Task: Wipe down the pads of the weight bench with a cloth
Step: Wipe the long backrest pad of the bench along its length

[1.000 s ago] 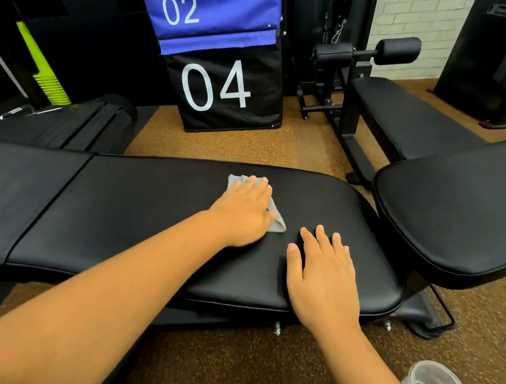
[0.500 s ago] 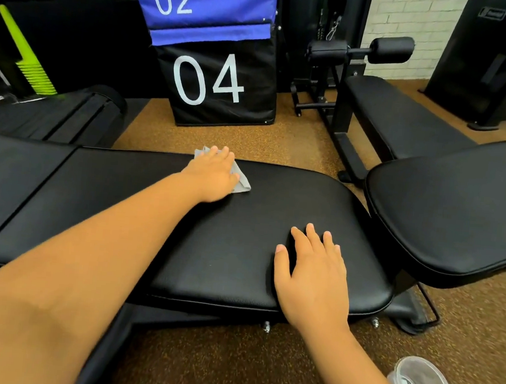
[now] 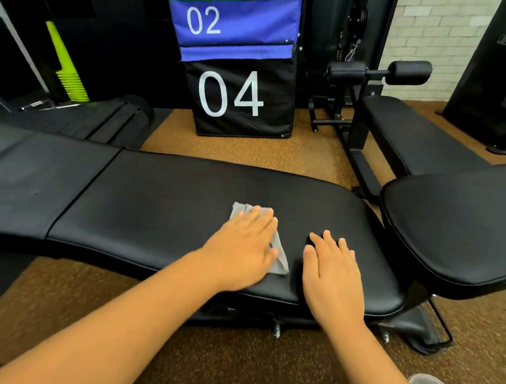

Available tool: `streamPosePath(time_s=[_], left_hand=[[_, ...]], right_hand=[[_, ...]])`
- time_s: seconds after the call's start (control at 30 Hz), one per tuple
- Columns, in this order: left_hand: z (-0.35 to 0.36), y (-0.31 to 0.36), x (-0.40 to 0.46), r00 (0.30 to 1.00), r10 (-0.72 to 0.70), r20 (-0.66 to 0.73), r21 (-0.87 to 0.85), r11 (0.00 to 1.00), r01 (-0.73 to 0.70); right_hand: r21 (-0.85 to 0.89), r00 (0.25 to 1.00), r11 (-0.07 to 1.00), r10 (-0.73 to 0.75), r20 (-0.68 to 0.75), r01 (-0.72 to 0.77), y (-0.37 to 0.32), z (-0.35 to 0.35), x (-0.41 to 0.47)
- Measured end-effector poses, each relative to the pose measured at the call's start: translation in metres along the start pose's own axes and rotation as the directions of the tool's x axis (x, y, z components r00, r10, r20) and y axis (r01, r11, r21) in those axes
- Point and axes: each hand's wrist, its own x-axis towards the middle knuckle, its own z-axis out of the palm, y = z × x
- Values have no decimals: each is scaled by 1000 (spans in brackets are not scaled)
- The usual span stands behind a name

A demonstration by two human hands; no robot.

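Cloth (image 3: 279, 262) under flat left hand (image 3: 241, 248)

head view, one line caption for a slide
Left hand presses grey cloth on bench pad; right hand rests flat beside it.

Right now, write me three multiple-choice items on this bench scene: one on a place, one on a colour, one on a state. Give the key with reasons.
1. Where does the cloth lie?
A. on the floor
B. on the long bench pad, under the left hand
C. on the numbered black box

2. What colour is the cloth?
A. grey
B. green
C. purple

3. How is the right hand placed?
A. curled round the cloth
B. lifted off the bench
C. flat on the pad, fingers straight, holding nothing

Key: 1 B, grey edges show around the left hand, which presses it flat on the pad; 2 A, the exposed corners are grey; 3 C, the palm lies on the pad beside the cloth.
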Motion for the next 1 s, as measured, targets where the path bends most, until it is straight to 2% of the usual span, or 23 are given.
streamPosePath(time_s=[0.1,0.23,0.33,0.4,0.43,0.5,0.53,0.6,0.63,0.7,0.8,0.87,0.93,1.0], left_hand=[[-1,-12,-24,996,-83,31,-58,995,85],[-8,-59,-25,965,-260,-2,-106,960,259],[-12,-72,-20,946,-324,-4,-128,938,321],[-16,-67,-21,952,-305,16,-296,908,296],[-19,-63,-22,954,-296,36,-450,848,280],[-22,-64,-29,950,-307,51,-727,641,246],[-24,-67,-33,946,-321,39,-808,547,219],[-26,-76,-44,932,-361,-23,-881,449,152],[-28,-82,-51,921,-385,-61,-887,444,127],[-31,-95,-64,885,-446,-134,-842,523,136],[-33,-123,-88,823,-513,-244,-666,705,242],[-32,-147,-106,788,-544,-290,-535,774,337],[-31,-170,-125,749,-584,-313,-453,785,423],[-30,-184,-142,709,-627,-323,-424,766,484]], right_hand=[[99,998,995,25,51,-30,1,-5,2],[238,992,967,64,111,-89,-2,-10,5],[270,988,955,95,123,-125,-7,-11,8],[295,988,946,107,108,-135,-19,-13,8],[310,991,943,94,93,-119,-27,-14,7],[326,998,945,-7,69,-16,-53,-14,5],[338,994,940,-83,71,54,-69,-13,4],[369,965,910,-242,104,189,-101,-9,5],[373,942,896,-308,131,241,-116,-5,7],[336,895,884,-402,193,325,-142,7,16],[180,837,894,-448,315,411,-162,33,32],[41,810,872,-468,354,487,-166,45,44],[-4,804,860,-476,356,511,-165,46,63],[-30,846,884,-435,308,466,-156,46,91]])
